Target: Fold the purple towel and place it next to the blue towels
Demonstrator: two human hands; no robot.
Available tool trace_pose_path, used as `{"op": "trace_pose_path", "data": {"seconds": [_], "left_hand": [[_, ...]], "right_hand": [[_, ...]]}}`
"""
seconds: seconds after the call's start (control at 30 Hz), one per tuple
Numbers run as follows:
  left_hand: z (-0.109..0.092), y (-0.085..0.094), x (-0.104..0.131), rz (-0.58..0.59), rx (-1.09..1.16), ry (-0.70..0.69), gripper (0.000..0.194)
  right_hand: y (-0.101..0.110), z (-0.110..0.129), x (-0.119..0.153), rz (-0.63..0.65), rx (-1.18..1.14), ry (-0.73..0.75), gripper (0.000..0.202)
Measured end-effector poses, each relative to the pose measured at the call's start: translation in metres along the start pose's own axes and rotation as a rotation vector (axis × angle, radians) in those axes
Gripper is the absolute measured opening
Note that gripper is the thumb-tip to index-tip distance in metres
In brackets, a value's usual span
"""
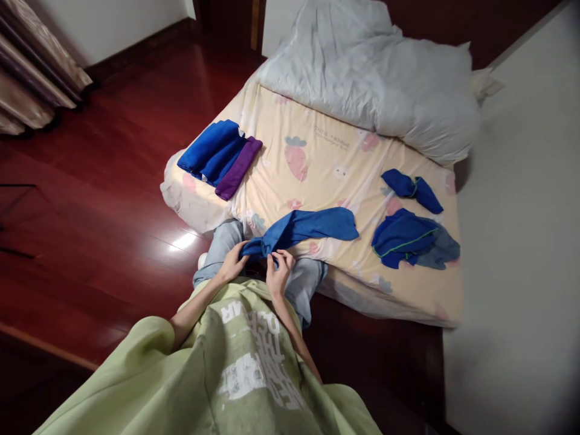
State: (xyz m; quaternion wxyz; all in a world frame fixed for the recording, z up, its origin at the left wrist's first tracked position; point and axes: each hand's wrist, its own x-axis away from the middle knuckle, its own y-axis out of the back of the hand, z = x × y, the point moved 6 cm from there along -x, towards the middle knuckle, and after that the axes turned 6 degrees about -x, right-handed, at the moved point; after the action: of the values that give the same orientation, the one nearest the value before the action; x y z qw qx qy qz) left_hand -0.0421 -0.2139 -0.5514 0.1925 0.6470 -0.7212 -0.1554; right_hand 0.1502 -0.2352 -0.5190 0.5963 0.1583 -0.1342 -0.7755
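From far off I look down through the head camera at my two hands, working close to my belly at the near edge of the bed (pixel 308 181). The long blue cloth (pixel 317 223) starts between my knees and runs out to the right, over the bed. My left hand (pixel 234 263) has the left end squeezed between thumb and fingers, I think so that end won't slip away. My right hand (pixel 280 273) is curled, with its fingertips pinching the near edge, close to where the cloth bunches up. Holding two spots not far apart seems a good way to feel the edge and pull it straight. The rest lies loose, so the bed carries its weight and my hands only mind the bunched bit. Over on the left, the folded blue cloths (pixel 211 151) sit in a neat row with the folded purple cloth (pixel 239 169) right beside them, maybe to keep the tidy ones together. Over on the right are the twisted blue cloth (pixel 412 188) and the crumpled blue cloth (pixel 401 238), which has a green line and a grey part. The big pale quilt (pixel 362 78) is heaped at the far end, which leaves room for the cloths.
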Motion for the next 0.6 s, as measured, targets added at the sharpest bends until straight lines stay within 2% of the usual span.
{"op": "trace_pose_path", "data": {"seconds": [0.13, 0.23, 0.3, 0.4, 0.5, 0.6], "left_hand": [[-0.033, 0.013, 0.015, -0.163, -0.21, -0.141, 0.048], [-0.058, 0.014, 0.03, -0.112, -0.24, -0.25, 0.052], [-0.068, 0.015, 0.037, -0.073, -0.2, -0.266, 0.06], [-0.074, 0.023, 0.041, -0.129, -0.132, -0.234, 0.066], [-0.076, 0.032, 0.04, -0.194, -0.079, -0.222, 0.061], [-0.074, 0.037, 0.039, -0.173, -0.027, -0.186, 0.054]], "right_hand": [[-0.015, 0.028, 0.012, 0.076, -0.173, 0.019, 0.036], [-0.024, 0.04, 0.019, 0.114, -0.271, -0.045, 0.037], [-0.026, 0.048, 0.021, 0.146, -0.336, -0.07, 0.038], [-0.029, 0.061, 0.022, 0.255, -0.384, -0.048, 0.037], [-0.033, 0.074, 0.022, 0.423, -0.414, 0.012, 0.036], [-0.036, 0.078, 0.024, 0.565, -0.47, -0.011, 0.043]]}}
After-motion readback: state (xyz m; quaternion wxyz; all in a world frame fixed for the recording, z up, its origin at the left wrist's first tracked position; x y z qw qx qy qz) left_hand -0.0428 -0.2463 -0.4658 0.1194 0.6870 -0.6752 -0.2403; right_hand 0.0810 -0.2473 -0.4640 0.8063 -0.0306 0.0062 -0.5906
